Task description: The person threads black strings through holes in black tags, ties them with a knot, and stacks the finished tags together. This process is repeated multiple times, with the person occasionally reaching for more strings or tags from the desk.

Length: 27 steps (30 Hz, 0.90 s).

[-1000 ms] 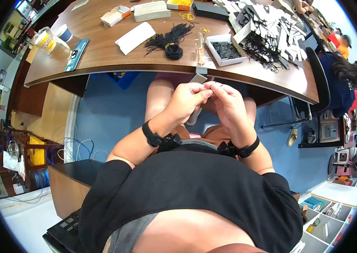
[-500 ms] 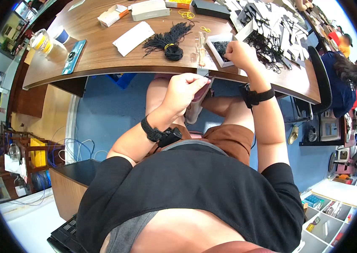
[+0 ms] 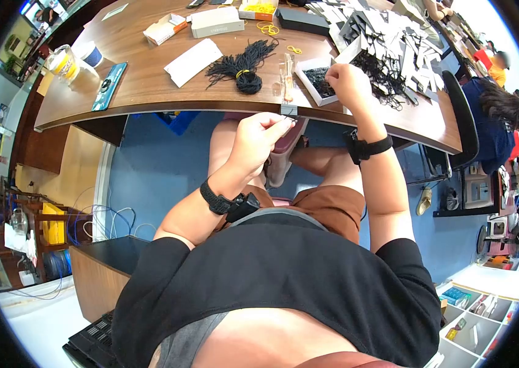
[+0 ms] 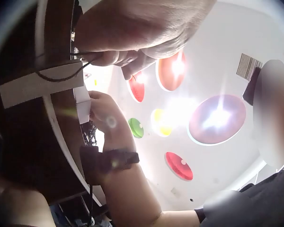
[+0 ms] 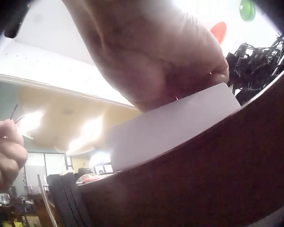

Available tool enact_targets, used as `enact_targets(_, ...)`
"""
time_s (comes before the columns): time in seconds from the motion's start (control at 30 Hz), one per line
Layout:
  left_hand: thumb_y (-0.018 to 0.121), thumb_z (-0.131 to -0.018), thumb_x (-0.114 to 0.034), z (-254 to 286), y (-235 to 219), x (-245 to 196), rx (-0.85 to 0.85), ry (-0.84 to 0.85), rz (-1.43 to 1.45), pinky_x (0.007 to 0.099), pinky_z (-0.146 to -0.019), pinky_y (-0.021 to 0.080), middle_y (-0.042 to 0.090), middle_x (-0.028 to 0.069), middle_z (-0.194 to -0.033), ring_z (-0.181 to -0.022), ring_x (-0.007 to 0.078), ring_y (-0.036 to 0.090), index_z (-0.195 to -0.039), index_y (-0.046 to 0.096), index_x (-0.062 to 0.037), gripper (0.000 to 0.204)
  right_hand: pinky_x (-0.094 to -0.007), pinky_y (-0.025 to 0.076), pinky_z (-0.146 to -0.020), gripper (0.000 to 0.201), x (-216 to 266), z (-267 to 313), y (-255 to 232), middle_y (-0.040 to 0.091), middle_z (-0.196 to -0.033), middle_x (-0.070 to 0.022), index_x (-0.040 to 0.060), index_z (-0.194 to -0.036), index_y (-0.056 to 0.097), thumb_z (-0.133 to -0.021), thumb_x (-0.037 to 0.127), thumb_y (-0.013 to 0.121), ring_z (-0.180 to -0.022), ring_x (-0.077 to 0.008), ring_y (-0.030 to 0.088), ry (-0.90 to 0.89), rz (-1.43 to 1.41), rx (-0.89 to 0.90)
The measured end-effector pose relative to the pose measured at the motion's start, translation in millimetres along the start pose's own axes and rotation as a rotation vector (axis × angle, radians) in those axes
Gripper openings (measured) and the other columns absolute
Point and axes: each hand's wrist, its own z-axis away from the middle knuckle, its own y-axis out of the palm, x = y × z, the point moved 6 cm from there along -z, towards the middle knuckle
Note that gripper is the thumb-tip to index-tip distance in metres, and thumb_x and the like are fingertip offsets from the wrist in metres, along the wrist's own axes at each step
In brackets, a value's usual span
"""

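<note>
Right hand [image 3: 351,86]: fingertips hidden, dipped behind wall of small white box [image 5: 175,126]; can't tell if they pinch anything. Black pieces [image 3: 319,78] in the box too small to identify, partly covered by the hand. Black cord [image 4: 56,81] in left hand [image 3: 253,141]: barely a speck in head view; its held part hidden by fingers in left wrist view. Left hand cut off at left edge in right wrist view. Lettering on grey box [image 3: 217,28] too small to read.
</note>
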Motion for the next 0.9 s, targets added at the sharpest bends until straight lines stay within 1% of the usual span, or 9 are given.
enact_targets(0.23, 0.063, -0.085, -0.012, 0.6, -2.5, -7.2, -0.044, 0.088, -0.063, 0.0165, -0.047, 0.028, 0.055, -0.0036, -0.066, -0.052, 0.0017, 0.038, -0.089, 0.067, -0.0006, 0.012, -0.036, 0.047, -0.072, 0.009, 15.1, 13.7, -32.2, 0.059, -0.086, -0.0091, 0.0104, -0.082, 0.066, -0.074, 0.013, 0.063, -0.083, -0.0277, 0.058, -0.215, -0.1, -0.557)
enact_targets(0.33, 0.063, -0.085, -0.012, -0.9, -3.3, -9.2, -0.045, 0.16, -0.09, 0.0165, -0.048, 0.029, 0.057, -0.0028, -0.068, -0.053, 0.0016, 0.039, -0.09, 0.067, -0.0007, 0.013, -0.0377, 0.047, -0.068, 0.006, -1.1, 9.7, -18.8, 0.059, -0.085, -0.0114, 0.0087, -0.083, 0.062, -0.079, 0.013, 0.06, -0.077, -0.0318, 0.058, 0.092, -0.282, -0.251)
enact_targets(0.43, 0.064, -0.085, -0.012, -1.5, -2.3, -8.3, -0.031, 0.147, -0.087, 0.017, -0.048, 0.029, 0.058, -0.0027, -0.068, -0.054, 0.0014, 0.039, -0.09, 0.068, -0.0006, 0.013, -0.0364, 0.048, -0.063, 0.008, -3.2, 8.8, -9.8, 0.06, -0.08, -0.0134, 0.0059, -0.084, 0.059, -0.082, 0.014, 0.059, -0.071, -0.0298, 0.06, 0.018, -0.111, -0.232)
enact_targets(0.53, 0.064, -0.085, -0.012, -1.3, -2.6, -8.2, -0.031, 0.158, -0.087, 0.0171, -0.048, 0.029, 0.058, -0.0029, -0.068, -0.054, 0.0013, 0.039, -0.09, 0.067, -0.0003, 0.013, -0.0379, 0.048, -0.063, 0.01, 5.3, 14.5, -21.7, 0.061, -0.076, -0.0135, 0.0053, -0.084, 0.057, -0.083, 0.015, 0.057, -0.072, -0.0317, 0.061, -0.163, -0.101, -0.472)
enact_targets(0.63, 0.063, -0.085, -0.012, -2.2, -5.1, -9.5, -0.054, 0.171, -0.097, 0.0171, -0.048, 0.03, 0.058, -0.003, -0.068, -0.054, 0.0013, 0.039, -0.09, 0.067, 0.0, 0.014, -0.0409, 0.048, -0.065, 0.012, 19.7, 29.2, -25.9, 0.062, -0.078, -0.0149, 0.0055, -0.086, 0.054, -0.084, 0.017, 0.054, -0.074, -0.034, 0.061, -0.057, -0.142, -0.455)
enact_targets(0.67, 0.063, -0.085, -0.012, -1.7, -6.0, -9.2, -0.064, 0.171, -0.101, 0.0171, -0.048, 0.03, 0.058, -0.0031, -0.068, -0.053, 0.0013, 0.039, -0.09, 0.067, 0.0001, 0.014, -0.0436, 0.047, -0.067, 0.013, 24.8, 33.5, -18.6, 0.062, -0.079, -0.0166, 0.007, -0.09, 0.053, -0.085, 0.019, 0.051, -0.077, -0.0354, 0.06, 0.121, -0.141, -0.284)
enact_targets(0.73, 0.063, -0.085, -0.012, -1.8, -5.9, -9.4, -0.046, 0.165, -0.091, 0.0168, -0.048, 0.03, 0.059, -0.0025, -0.069, -0.053, 0.0013, 0.039, -0.091, 0.067, 0.0001, 0.014, -0.0459, 0.046, -0.066, 0.016, 25.7, 29.1, -3.4, 0.062, -0.079, -0.0169, 0.0076, -0.093, 0.052, -0.086, 0.021, 0.049, -0.075, -0.0361, 0.061, 0.088, -0.008, -0.246)
enact_targets(0.87, 0.063, -0.085, -0.011, 0.2, -4.4, -11.9, -0.04, 0.17, -0.078, 0.0165, -0.048, 0.03, 0.061, -0.0015, -0.071, -0.054, 0.0009, 0.041, -0.09, 0.067, 0.0002, 0.013, -0.0431, 0.048, -0.065, 0.012, 18.8, 14.3, 4.4, 0.063, -0.076, -0.0165, 0.0063, -0.089, 0.057, -0.085, 0.018, 0.055, -0.073, -0.0367, 0.062, 0.038, -0.141, -0.315)
enact_targets(0.9, 0.063, -0.085, -0.011, 0.2, -4.9, -11.7, -0.043, 0.174, -0.07, 0.0164, -0.048, 0.03, 0.061, -0.0013, -0.072, -0.054, 0.0007, 0.041, -0.09, 0.067, 0.0002, 0.013, -0.037, 0.05, -0.064, 0.011, 17.5, 12.3, 4.2, 0.065, -0.075, -0.0137, 0.0059, -0.089, 0.061, -0.084, 0.015, 0.06, -0.069, -0.0306, 0.064, 0.075, -0.139, -0.37)
